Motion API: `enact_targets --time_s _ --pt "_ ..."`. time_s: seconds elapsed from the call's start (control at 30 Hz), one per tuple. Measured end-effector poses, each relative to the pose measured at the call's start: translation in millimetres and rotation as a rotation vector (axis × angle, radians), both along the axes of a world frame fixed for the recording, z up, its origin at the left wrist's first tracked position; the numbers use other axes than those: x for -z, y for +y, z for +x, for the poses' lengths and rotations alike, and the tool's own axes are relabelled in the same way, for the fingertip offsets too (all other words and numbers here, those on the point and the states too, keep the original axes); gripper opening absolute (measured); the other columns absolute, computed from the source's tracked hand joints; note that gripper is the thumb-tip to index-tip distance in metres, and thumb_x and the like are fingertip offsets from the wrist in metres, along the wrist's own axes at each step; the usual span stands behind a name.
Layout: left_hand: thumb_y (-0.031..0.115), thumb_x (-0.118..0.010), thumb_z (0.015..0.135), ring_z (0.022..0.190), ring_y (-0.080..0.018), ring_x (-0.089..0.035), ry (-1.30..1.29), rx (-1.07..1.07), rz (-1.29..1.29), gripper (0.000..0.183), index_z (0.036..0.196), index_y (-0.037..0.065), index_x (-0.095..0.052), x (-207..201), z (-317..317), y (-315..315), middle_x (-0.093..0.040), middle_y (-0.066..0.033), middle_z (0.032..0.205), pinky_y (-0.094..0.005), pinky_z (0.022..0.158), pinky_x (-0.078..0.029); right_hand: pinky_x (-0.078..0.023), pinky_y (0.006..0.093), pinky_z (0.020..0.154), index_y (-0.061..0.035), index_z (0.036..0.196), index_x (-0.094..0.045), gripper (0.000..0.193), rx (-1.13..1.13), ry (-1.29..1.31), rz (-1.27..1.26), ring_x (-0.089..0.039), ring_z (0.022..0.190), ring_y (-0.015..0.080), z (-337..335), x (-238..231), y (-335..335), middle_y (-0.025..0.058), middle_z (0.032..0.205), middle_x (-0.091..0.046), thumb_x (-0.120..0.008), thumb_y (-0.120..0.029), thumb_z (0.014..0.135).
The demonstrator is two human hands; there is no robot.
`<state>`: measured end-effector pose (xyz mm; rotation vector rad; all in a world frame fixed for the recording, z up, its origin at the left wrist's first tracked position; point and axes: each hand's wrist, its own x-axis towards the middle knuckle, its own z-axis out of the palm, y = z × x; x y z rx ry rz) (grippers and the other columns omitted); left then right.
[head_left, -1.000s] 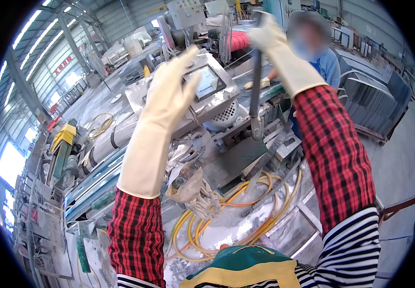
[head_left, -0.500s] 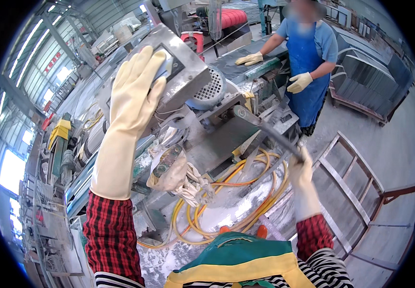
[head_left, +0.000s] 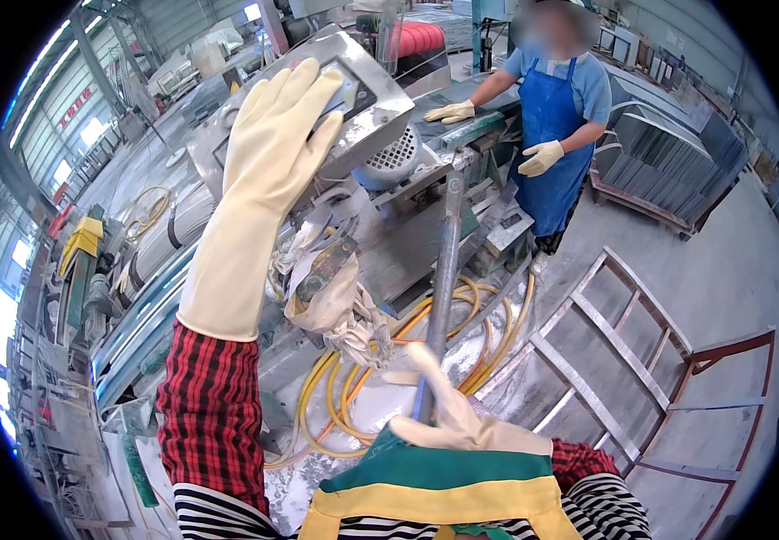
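My left hand [head_left: 286, 135], in a cream rubber glove, lies with stretched fingers on the metal control box [head_left: 380, 121], over its panel. At lower centre my gloved right hand [head_left: 471, 418] is beside the lower end of a long metal lever [head_left: 445, 261]. Its fingers are spread about the bar rather than wrapped round it; how firmly they touch is unclear. The lever runs upward to a pivot on the machine [head_left: 407, 256]. Below the control box, a cloth-wrapped part [head_left: 331, 292] hangs with crumpled fabric. A blue motor with a perforated cover [head_left: 394, 157] sits beside the box.
Yellow hoses [head_left: 344, 396] coil on the wet floor near me. A metal frame [head_left: 624, 351] lies at right. Across the machine stands a person in a blue apron [head_left: 547, 153], one gloved hand on a slab [head_left: 448, 101]. Stacked slabs [head_left: 669, 157] stand on a pallet behind.
The lever has swung from the right toward me, now nearly upright in view. My right hand has moved left and closer, its fingers opening. My left hand stays on the control box.
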<state>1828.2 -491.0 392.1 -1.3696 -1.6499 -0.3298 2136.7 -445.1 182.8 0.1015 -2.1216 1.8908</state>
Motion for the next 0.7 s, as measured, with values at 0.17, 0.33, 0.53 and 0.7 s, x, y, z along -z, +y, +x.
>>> enact_targets --time_s 0.17,0.33,0.53,0.7 --pt "0.018 -0.069 0.089 0.114 -0.0354 -0.058 0.036 0.043 0.03 0.036 0.123 0.009 -0.064 2.9 -0.7 4.7 -0.063 -0.0155 0.129 -0.0428 0.099 -0.045 -0.053 0.0405 0.07 -0.0174 0.135 -0.057 0.062 0.041 0.201 0.549 -0.068 0.091 0.0326 -51.7 -39.1 -17.5 0.0151 0.102 -0.066 -0.08 -0.019 0.077" --pt "0.016 -0.07 0.087 0.108 -0.0345 -0.06 0.031 0.07 0.043 0.035 0.121 0.008 -0.064 2.6 -1.5 0.9 -0.063 -0.0142 0.125 -0.0416 0.095 -0.047 -0.038 0.0328 0.039 -0.0086 0.119 -0.064 0.051 0.238 0.696 1.193 -0.059 0.049 0.0172 -110.0 -74.6 -8.8 0.0007 0.061 -0.06 -0.071 -0.02 0.07" --pt "0.024 -0.069 0.086 0.108 -0.0324 -0.061 0.086 0.068 0.092 0.032 0.115 0.01 -0.066 9.6 -12.5 0.1 -0.065 -0.0127 0.122 -0.0423 0.097 -0.047 -0.043 0.0392 0.046 -0.0052 0.086 -0.072 0.026 0.333 0.961 1.318 -0.058 0.054 0.0225 -150.9 -201.4 12.1 0.005 0.061 -0.056 -0.071 -0.024 0.067" --pt "0.022 -0.064 0.093 0.11 -0.0345 -0.061 -0.143 0.086 0.065 0.029 0.119 0.009 -0.064 18.2 -28.3 -0.3 -0.065 -0.0146 0.119 -0.0432 0.096 -0.049 -0.053 0.0392 0.085 -0.0166 0.11 -0.068 0.028 0.564 0.627 1.126 -0.067 0.101 0.0275 -235.4 -261.2 48.5 0.009 0.105 -0.071 -0.067 -0.029 0.085"
